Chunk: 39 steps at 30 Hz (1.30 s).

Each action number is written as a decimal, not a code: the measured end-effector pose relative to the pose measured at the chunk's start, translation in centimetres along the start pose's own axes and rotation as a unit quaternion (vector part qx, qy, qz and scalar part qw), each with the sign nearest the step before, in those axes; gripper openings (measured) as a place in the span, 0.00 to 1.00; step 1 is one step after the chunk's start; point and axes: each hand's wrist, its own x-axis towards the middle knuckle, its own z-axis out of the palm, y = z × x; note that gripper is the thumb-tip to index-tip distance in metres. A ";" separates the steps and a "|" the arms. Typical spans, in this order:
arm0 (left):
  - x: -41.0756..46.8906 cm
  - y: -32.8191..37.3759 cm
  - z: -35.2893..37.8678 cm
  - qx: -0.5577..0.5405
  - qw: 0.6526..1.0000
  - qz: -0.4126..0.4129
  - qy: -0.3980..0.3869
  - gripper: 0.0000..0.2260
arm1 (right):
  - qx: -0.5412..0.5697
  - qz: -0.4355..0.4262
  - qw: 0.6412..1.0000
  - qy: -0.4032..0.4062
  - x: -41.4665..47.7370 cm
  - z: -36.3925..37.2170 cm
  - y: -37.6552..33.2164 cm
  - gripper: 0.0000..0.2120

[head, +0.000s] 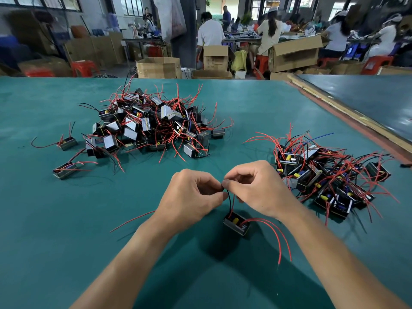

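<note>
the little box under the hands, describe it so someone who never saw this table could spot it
On the green table, look at the near middle, between the big pile of wired boxes and the smaller pile at right. The small black box is just below the left hand and right hand. It alone has its wires pinched.

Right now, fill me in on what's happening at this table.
A person at the green table works on one small black module. The left hand and right hand meet above it, both pinching the tips of its black and red wires, apparently twisting them together. From the module two more red wires trail to the right. A big pile of such modules lies ahead on the left, a smaller pile on the right.
</note>
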 end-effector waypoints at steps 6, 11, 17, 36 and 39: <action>-0.3 0.2 0.8 0.028 1.000 0.005 -0.012 0.03 | 0.010 0.008 1.000 -0.003 0.1 -0.3 0.0 0.09; -0.2 0.5 0.5 0.014 1.000 0.003 0.023 0.09 | 0.034 0.016 0.999 0.012 0.1 -0.5 0.0 0.08; -0.3 0.7 0.8 0.042 0.998 0.004 0.042 0.12 | 0.047 0.034 0.998 -0.004 -0.2 -0.5 -0.3 0.08; 0.4 0.5 -0.1 -0.108 0.993 -0.046 0.005 0.04 | 0.088 0.067 0.993 -0.034 -0.4 -0.8 -0.9 0.08; 0.4 0.3 -0.1 -0.085 0.995 -0.049 0.011 0.05 | 0.088 0.068 0.993 -0.041 -0.5 -0.8 -1.0 0.08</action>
